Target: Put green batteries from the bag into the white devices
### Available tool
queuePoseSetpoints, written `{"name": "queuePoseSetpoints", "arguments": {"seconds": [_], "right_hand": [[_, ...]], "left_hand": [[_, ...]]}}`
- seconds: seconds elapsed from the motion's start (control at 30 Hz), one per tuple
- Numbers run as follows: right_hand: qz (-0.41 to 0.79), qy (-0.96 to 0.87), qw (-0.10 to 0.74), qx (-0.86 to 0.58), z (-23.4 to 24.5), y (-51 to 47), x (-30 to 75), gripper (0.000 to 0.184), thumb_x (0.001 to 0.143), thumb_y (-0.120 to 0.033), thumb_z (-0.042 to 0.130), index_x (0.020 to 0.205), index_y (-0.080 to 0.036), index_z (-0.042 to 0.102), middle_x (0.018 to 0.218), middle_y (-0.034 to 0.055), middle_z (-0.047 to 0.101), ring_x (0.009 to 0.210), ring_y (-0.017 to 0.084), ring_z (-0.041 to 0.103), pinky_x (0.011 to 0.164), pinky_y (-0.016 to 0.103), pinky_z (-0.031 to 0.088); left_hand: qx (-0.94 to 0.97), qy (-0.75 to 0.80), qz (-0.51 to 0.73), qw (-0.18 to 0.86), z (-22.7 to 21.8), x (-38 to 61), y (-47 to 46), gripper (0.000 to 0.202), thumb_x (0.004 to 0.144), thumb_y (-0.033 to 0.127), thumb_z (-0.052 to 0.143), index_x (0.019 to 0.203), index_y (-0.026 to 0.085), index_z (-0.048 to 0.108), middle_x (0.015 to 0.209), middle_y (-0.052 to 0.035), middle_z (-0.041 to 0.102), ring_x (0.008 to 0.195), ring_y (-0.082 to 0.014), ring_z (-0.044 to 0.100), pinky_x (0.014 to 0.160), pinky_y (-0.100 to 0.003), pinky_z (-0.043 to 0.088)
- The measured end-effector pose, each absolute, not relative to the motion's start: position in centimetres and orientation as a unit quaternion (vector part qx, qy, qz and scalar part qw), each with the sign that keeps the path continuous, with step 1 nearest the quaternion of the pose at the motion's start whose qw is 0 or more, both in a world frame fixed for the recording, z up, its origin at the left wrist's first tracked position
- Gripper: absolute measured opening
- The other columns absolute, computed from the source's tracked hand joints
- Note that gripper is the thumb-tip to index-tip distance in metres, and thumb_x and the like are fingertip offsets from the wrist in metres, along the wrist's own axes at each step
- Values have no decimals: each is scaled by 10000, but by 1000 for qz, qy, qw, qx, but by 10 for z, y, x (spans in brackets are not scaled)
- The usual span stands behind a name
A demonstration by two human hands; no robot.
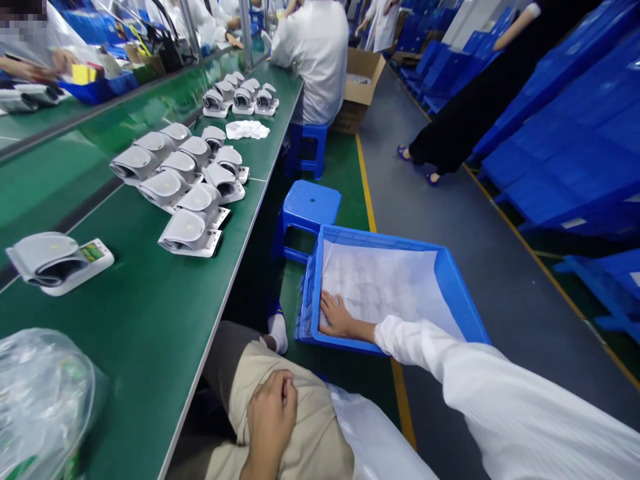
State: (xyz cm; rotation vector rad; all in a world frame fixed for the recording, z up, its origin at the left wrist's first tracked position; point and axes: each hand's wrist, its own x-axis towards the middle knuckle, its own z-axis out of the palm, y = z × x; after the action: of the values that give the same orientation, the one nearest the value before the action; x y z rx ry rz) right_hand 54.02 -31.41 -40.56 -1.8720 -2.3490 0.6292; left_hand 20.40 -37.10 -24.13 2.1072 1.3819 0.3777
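My right hand (pixel 336 315) reaches down into a blue plastic crate (pixel 453 280) on the floor at my right. Its fingers lie flat on the white sheet (pixel 385 283) that covers the crate's contents. My left hand (pixel 269 420) rests on my thigh, fingers curled loosely, holding nothing that I can see. A white wrist blood pressure monitor (pixel 57 261) with a grey cuff lies on the green bench (pixel 145 320) at the left, apart from both hands.
Several more monitors (pixel 183 180) stand in rows farther along the bench, and another cluster (pixel 243 99) beyond. A clear plastic bag (pixel 43 400) sits at the near left. A blue stool (pixel 307 210) stands ahead; a seated person (pixel 313 57) works farther on. Blue crates (pixel 565 127) line the right.
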Motion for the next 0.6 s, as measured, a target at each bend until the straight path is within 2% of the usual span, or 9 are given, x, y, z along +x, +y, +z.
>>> {"name": "queuePoseSetpoints", "arguments": {"seconds": [0.1, 0.2, 0.27, 0.33, 0.43, 0.53, 0.6], "right_hand": [[201, -763, 25, -614, -398, -309, 540, 988, 903, -698, 573, 1616, -45, 371, 1681, 359, 241, 1571, 536, 140, 1145, 824, 161], [183, -786, 50, -588, -382, -306, 569, 860, 943, -660, 564, 1555, -65, 459, 1662, 305, 329, 1537, 456, 292, 1205, 675, 284], [159, -774, 67, -609, -371, -314, 608, 772, 987, -615, 532, 1549, -90, 467, 1651, 269, 369, 1513, 402, 353, 1235, 595, 299], [127, -715, 49, -685, -364, -334, 652, 760, 1009, -598, 506, 1581, -103, 429, 1671, 264, 341, 1533, 409, 322, 1249, 613, 263], [111, -580, -30, -806, -364, -379, 708, 782, 1026, -608, 470, 1656, -166, 333, 1737, 244, 207, 1589, 442, 205, 1238, 680, 221], [146, -487, -84, -857, -369, -418, 738, 743, 1050, -608, 419, 1692, -266, 270, 1776, 189, 109, 1616, 428, 158, 1233, 658, 254], [172, -454, -94, -869, -370, -431, 745, 744, 1055, -616, 393, 1701, -275, 251, 1781, 186, 80, 1620, 428, 161, 1228, 623, 294]], "left_hand": [[780, 537, 148, 286, -242, 205, -371, 263, 1005, 230, 460, 1002, 255, 722, 908, -2, 771, 771, -204, 726, 702, -310, 483], [780, 533, 166, 283, -244, 204, -368, 257, 1011, 239, 463, 1003, 261, 718, 961, 12, 782, 793, -200, 735, 719, -307, 488], [780, 528, 176, 287, -244, 201, -365, 250, 1011, 249, 471, 1010, 256, 720, 987, 6, 788, 813, -200, 743, 728, -299, 492], [774, 534, 175, 291, -244, 199, -362, 239, 1014, 257, 482, 1029, 255, 721, 1006, 3, 790, 836, -196, 748, 732, -288, 490], [764, 560, 148, 285, -241, 201, -361, 237, 1026, 254, 481, 1061, 262, 715, 1019, 9, 785, 835, -193, 741, 716, -280, 465], [763, 573, 125, 273, -236, 206, -361, 247, 1025, 231, 473, 1063, 257, 715, 1044, -3, 785, 819, -195, 725, 696, -278, 429], [767, 566, 122, 276, -234, 210, -359, 250, 1016, 217, 473, 1056, 251, 717, 1053, -12, 784, 824, -196, 720, 696, -277, 422]]}}
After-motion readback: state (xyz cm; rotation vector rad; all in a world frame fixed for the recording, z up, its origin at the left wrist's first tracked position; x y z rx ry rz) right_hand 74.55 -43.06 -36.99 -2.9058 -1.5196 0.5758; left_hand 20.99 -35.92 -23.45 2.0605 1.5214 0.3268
